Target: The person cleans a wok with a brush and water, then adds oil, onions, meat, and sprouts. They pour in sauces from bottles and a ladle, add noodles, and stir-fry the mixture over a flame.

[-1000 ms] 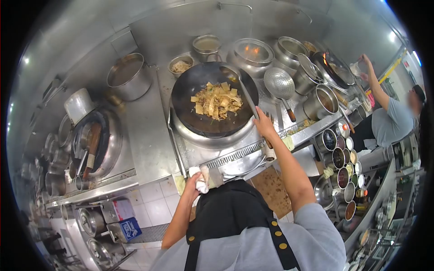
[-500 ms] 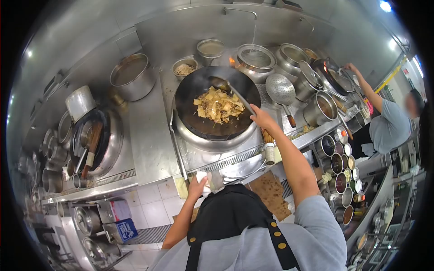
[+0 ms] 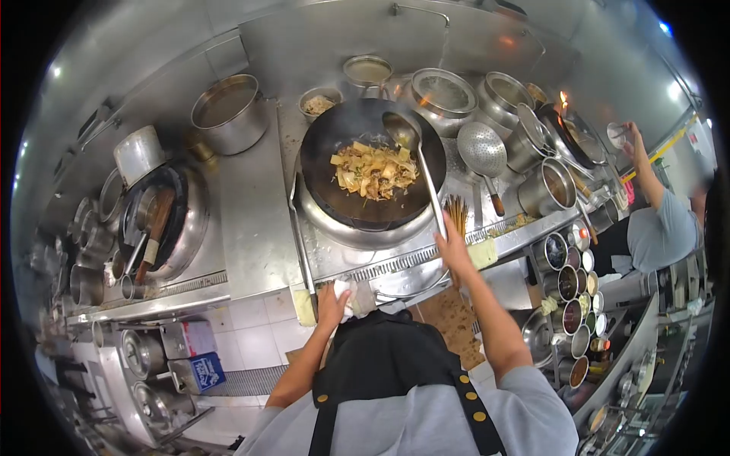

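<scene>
A black wok (image 3: 334, 197) on the burner holds pale flat noodle pieces (image 3: 374, 169). My right hand (image 3: 453, 251) grips the end of a long ladle (image 3: 420, 161), whose bowl hangs over the wok's far right side, just above the food. My left hand (image 3: 332, 305) rests at the stove's front edge, closed on a white cloth (image 3: 346, 292).
A second wok station (image 3: 156, 220) with utensils sits to the left. Steel pots (image 3: 228, 114), a perforated skimmer (image 3: 481, 150) and lidded pots (image 3: 444, 91) ring the wok. Seasoning tubs (image 3: 566, 285) line the right. Another person (image 3: 660, 228) works at a flaming burner on the right.
My right hand has pulled back toward the stove's front edge, and the ladle bowl has lifted from the food to the wok's far right side. The left hand stays on the cloth.
</scene>
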`<state>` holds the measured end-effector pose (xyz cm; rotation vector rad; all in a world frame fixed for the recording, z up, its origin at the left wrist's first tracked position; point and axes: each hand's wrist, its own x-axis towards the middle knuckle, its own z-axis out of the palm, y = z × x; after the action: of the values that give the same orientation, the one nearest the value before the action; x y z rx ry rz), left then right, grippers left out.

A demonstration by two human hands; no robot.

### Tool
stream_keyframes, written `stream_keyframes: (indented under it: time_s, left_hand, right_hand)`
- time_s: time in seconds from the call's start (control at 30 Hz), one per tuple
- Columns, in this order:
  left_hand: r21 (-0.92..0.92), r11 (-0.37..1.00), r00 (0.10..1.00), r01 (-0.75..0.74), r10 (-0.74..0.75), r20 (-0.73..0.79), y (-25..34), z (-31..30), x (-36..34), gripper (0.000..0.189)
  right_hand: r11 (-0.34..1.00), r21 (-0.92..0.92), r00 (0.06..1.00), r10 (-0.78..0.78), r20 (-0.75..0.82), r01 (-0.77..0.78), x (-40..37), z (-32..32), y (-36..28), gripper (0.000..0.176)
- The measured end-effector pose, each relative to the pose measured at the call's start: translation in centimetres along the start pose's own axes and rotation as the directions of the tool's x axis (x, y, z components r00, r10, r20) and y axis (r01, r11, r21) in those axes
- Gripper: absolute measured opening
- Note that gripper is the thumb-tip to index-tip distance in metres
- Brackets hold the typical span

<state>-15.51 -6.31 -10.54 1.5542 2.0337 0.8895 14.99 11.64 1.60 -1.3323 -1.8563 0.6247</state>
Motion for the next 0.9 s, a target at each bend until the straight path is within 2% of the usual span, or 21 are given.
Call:
stream_keyframes:
  time_s: [0.07, 0.1, 0.17, 0.23, 0.33, 0.37, 0.4, 0.47, 0.57, 0.63, 0.67, 0.7, 0.73, 0.77, 0.8, 0.83, 0.87, 0.9]
  left_hand:
    - [0.026, 1.000, 1.000, -0.007, 0.007, 0.027, 0.3, -0.2, 0.0, 0.046]
    - [-0.019, 1.000, 1.000, 0.012, -0.011, 0.018, 0.1, 0.0, 0.0, 0.047]
    - [-0.060, 0.998, 1.000, 0.026, -0.026, 0.002, -0.5, 0.2, 0.2, 0.048]
    - [-0.015, 1.000, 0.997, 0.025, -0.024, 0.078, -1.0, 0.2, 0.0, 0.055]
    - [-0.050, 0.999, 1.000, 0.007, -0.006, 0.004, -0.3, -0.4, -0.5, 0.062]
    - [-0.055, 0.997, 0.998, 0.050, -0.048, 0.038, 0.0, -0.7, -0.7, 0.072]
    - [-0.054, 0.997, 0.998, 0.057, -0.055, 0.035, 0.3, -1.0, -1.0, 0.072]
    - [-0.027, 0.999, 0.999, 0.037, -0.038, -0.019, 0.5, -1.3, -1.2, 0.074]
    - [-0.082, 0.993, 0.996, 0.090, -0.088, 0.026, 0.5, -1.7, -1.2, 0.078]
    - [-0.092, 0.992, 0.996, 0.086, -0.084, 0.026, 0.3, -1.7, -1.2, 0.078]
    - [-0.107, 0.991, 0.996, 0.083, -0.081, 0.023, 0.3, -1.8, -1.2, 0.078]
    - [-0.107, 0.991, 0.996, 0.082, -0.080, 0.026, 0.4, -2.0, -1.1, 0.078]
    - [-0.104, 0.992, 0.997, 0.076, -0.074, 0.018, 1.1, -2.6, -1.0, 0.075]
    - [-0.104, 0.992, 0.997, 0.071, -0.071, 0.007, 2.0, -3.2, -0.8, 0.072]
    - [-0.113, 0.991, 0.998, 0.069, -0.070, 0.000, 2.6, -3.9, -0.4, 0.072]
    - [-0.127, 0.991, 0.996, 0.042, -0.051, -0.073, 3.3, -4.7, 0.2, 0.068]
    - [-0.138, 0.990, 0.990, 0.012, -0.032, -0.140, 4.1, -5.5, 0.8, 0.065]
    - [-0.208, 0.978, 0.986, -0.022, -0.013, -0.167, 5.5, -6.6, 2.0, 0.058]
  right_hand:
    - [0.983, 0.086, 0.974, 0.143, 0.174, -0.160, 4.3, -1.7, -0.1, 0.059]
    - [0.983, 0.090, 0.976, 0.142, 0.167, -0.158, 5.9, -2.5, -0.7, 0.059]
    - [0.932, 0.022, 0.897, 0.341, 0.281, -0.361, 8.6, -3.3, -2.0, 0.058]
    - [0.923, 0.045, 0.880, 0.348, 0.323, -0.382, 10.0, -3.6, -1.3, 0.058]
    - [0.893, 0.098, 0.831, 0.362, 0.422, -0.439, 11.3, -3.8, -0.1, 0.060]
    - [0.863, 0.156, 0.796, 0.354, 0.490, -0.480, 11.8, -3.5, 0.6, 0.060]
    - [0.827, 0.209, 0.759, 0.339, 0.556, -0.522, 12.4, -3.1, 1.3, 0.061]
    - [0.830, 0.172, 0.736, 0.351, 0.579, -0.531, 13.4, -2.6, 0.2, 0.061]
    - [0.846, 0.169, 0.692, 0.282, 0.664, -0.506, 14.6, -3.5, -1.4, 0.060]
    - [0.943, 0.005, 0.643, 0.223, 0.733, -0.333, 15.4, -5.5, -2.1, 0.058]
    - [0.941, 0.007, 0.643, 0.226, 0.732, -0.339, 15.0, -6.1, -0.8, 0.058]
    - [0.999, 0.004, 0.752, -0.041, 0.658, 0.051, 14.7, -6.9, 0.5, 0.059]
    - [0.898, -0.042, 0.738, -0.332, 0.587, 0.438, 14.6, -7.8, 1.5, 0.061]
    - [0.894, -0.047, 0.734, -0.335, 0.591, 0.446, 13.6, -8.5, 1.7, 0.061]
    - [0.906, -0.070, 0.774, -0.314, 0.549, 0.417, 11.4, -9.3, 1.9, 0.063]
    - [0.918, -0.092, 0.813, -0.291, 0.504, 0.386, 8.9, -9.9, 1.9, 0.065]
    - [0.997, -0.050, 0.834, 0.081, 0.546, -0.065, 6.2, -9.8, -0.6, 0.065]
    - [0.965, -0.043, 0.821, 0.243, 0.517, -0.258, 3.8, -8.5, -1.0, 0.063]
